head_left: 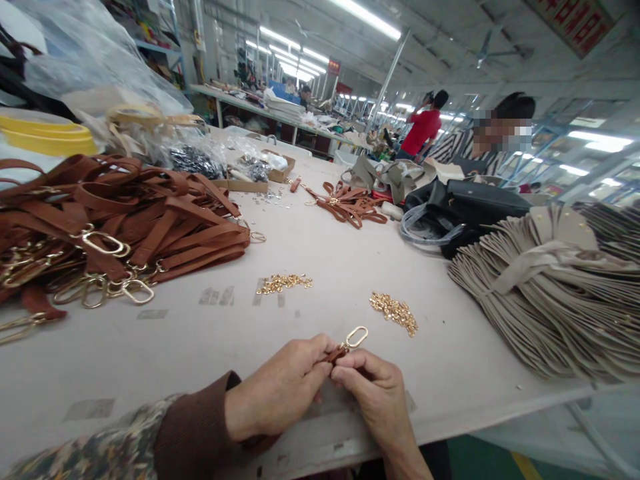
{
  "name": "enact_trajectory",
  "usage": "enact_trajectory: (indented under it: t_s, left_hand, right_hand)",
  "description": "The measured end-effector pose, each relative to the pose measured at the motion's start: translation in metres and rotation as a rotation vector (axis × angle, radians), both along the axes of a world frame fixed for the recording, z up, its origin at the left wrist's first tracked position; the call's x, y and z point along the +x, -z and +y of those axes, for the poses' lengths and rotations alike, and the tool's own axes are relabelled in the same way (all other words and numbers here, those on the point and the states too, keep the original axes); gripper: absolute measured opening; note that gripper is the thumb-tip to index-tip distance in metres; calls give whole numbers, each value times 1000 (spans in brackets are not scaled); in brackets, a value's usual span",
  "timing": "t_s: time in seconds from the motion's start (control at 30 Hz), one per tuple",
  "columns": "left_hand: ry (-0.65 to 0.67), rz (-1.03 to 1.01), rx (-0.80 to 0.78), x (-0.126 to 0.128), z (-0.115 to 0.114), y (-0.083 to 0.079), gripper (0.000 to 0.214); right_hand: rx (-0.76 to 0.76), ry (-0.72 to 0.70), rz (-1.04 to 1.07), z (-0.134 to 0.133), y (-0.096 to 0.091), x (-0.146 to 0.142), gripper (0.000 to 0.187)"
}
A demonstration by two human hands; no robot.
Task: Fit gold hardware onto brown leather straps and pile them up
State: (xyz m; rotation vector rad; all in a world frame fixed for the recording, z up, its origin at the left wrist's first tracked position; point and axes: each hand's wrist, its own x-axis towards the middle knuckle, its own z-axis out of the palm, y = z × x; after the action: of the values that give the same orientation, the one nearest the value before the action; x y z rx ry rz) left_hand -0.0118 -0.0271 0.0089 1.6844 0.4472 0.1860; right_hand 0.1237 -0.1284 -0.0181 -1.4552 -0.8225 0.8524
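Near the table's front edge, my left hand (287, 380) and my right hand (375, 387) meet around the end of a brown leather strap (337, 355). A gold oval snap clasp (357, 337) sticks out beyond my fingers from that strap end. My left hand is closed on the strap, thumb and fingers pinching it. The right thumb and index finger pinch at the same end; whether a small part sits between them is hidden. Just beyond my hands lie two small piles of gold metal fittings, one at left (285, 283) and one at right (394, 312).
A large heap of brown straps (125, 220) with gold clasps covers the left side. Further back lie a smaller strap bunch (345, 203) and bagged hardware (200, 160). Bundled grey-beige pieces (545, 287) and a black bag (470, 207) stand right. Two people (500, 137) (423, 127) are beyond.
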Motion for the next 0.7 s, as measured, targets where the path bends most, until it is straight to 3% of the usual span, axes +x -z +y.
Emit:
enact_trajectory:
  t_s: [0.17,0.33,0.53,0.63,0.7]
  left_hand:
    - [4,12,102,-1,-1,-2,21]
    - [54,14,101,-2,-2,-6,27]
    - [101,-6,87,-2,-3,-4,29]
    - [122,44,-62,1,-4,2,35]
    - [64,107,-144,3,-3,7,39]
  right_hand:
    - [50,9,87,0,4,-5,15]
    - [34,36,191,1,7,-2,34]
    - [-33,53,59,-2,3,-1,34]
    - [-60,-9,-29,-6,3,10,30]
    - [-99,-36,-246,-9,2,27,20]
